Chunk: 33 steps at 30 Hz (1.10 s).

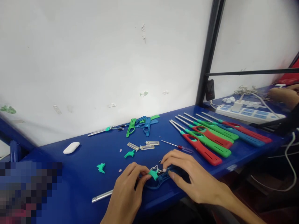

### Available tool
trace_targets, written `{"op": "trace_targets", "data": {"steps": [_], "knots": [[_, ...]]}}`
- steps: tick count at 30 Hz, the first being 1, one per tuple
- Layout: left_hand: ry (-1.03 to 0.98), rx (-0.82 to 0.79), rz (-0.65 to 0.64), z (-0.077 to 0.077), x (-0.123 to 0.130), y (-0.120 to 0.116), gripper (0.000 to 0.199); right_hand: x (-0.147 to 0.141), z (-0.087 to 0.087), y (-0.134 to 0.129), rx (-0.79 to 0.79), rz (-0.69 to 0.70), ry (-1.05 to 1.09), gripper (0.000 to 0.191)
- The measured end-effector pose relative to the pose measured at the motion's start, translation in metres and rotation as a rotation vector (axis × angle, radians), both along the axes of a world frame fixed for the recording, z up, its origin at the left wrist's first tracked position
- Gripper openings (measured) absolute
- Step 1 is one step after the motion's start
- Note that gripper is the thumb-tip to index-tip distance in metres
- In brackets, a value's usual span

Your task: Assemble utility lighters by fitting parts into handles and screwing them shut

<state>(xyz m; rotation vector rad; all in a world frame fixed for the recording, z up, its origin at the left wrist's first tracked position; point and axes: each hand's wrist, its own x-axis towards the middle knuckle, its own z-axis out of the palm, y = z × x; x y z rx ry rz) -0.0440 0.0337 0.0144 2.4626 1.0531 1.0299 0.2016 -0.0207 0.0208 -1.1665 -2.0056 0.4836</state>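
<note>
Near the table's front edge lies an open blue lighter casing (161,181), with a green collar piece (153,174) and thin white wires at its front end. My left hand (130,186) pinches the green piece's left side, thumb and fingers together; a silver metal tube (102,196) sticks out to the left beneath it. My right hand (193,177) is over the casing's handle, with a small white part (164,170) at its fingertips. Just beyond are a screwdriver (184,149), clear fuel reservoirs (147,147) and loose green pieces (129,154).
Several assembled lighters (210,152) lie on the right. Casing halves (132,127) and a metal tube (97,132) rest by the wall, a white case (71,147) at left. Behind the black post (207,59) are a power strip (249,114) and another person's hand (283,96).
</note>
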Motion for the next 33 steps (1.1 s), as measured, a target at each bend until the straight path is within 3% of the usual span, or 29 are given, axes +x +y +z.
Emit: {"op": "trace_targets", "data": {"steps": [10, 21, 33], "knots": [[-0.05, -0.081, 0.019, -0.0027, -0.0009, 0.0018, 0.016, -0.0008, 0.003, -0.0013, -0.095, 0.066, -0.133, 0.035], [-0.079, -0.129, 0.03, 0.0011, 0.0, 0.0006, 0.014, -0.0037, -0.0002, 0.0002, 0.003, 0.061, -0.156, 0.052], [-0.11, -0.14, 0.046, 0.0014, 0.0012, 0.0005, 0.013, -0.0007, -0.0051, -0.0007, 0.066, 0.068, -0.122, 0.05]]}}
